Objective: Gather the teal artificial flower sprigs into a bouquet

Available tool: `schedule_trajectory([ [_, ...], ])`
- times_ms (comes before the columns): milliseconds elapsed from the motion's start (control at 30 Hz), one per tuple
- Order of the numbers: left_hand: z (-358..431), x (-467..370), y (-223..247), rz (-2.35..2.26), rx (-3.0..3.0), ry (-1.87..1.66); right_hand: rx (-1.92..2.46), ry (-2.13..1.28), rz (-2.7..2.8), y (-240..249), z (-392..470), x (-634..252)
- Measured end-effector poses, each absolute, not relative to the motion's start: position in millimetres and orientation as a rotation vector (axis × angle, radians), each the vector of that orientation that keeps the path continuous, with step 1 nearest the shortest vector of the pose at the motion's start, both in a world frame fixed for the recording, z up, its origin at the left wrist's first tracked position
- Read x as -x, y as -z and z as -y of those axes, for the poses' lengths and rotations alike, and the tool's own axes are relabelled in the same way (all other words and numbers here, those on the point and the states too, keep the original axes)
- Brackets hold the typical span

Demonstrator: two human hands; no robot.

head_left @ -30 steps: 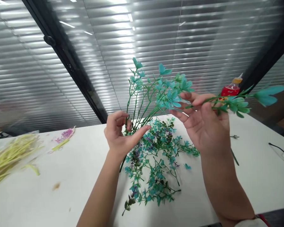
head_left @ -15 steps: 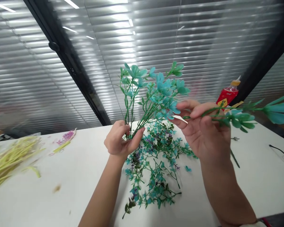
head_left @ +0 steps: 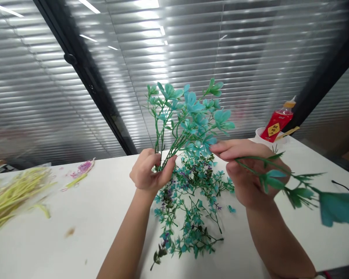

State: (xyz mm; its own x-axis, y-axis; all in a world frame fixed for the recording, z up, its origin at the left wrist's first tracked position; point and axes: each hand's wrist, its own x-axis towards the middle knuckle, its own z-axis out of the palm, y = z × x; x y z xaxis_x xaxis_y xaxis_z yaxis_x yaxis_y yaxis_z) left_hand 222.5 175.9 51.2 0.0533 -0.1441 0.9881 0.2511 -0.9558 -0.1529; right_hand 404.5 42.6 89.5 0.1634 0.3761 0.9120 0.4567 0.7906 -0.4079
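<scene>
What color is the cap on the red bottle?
Yellow-orange cap, seen best in the head view.

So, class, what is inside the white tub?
A red bottle leans in the tub, a yellow strip beside it; the right hand covers the lower part, so its bottom is hidden.

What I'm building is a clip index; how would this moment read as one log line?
left hand: grips teal bunch | right hand: holds separate teal blooms, fingertips at bunch | table: loose sprigs beneath hands

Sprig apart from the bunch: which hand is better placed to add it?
Likely the right hand: it holds the sprig, fingers near the bunch, while the left hand grips the bunch's stems.
</scene>
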Motion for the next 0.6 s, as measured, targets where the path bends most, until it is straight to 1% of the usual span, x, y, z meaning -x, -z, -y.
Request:
schedule_trajectory([
  [133, -177.3, -222.8, -48.8, 0.136, 2.037, 1.980, 0.653, 0.276, 1.441, -90.1, -47.4, -400.5],
  [600, -177.6, -223.3, -49.8, 0.089, 1.995, 1.944, 0.701, 0.341, 1.525, -95.6, -39.3, -396.9],
])
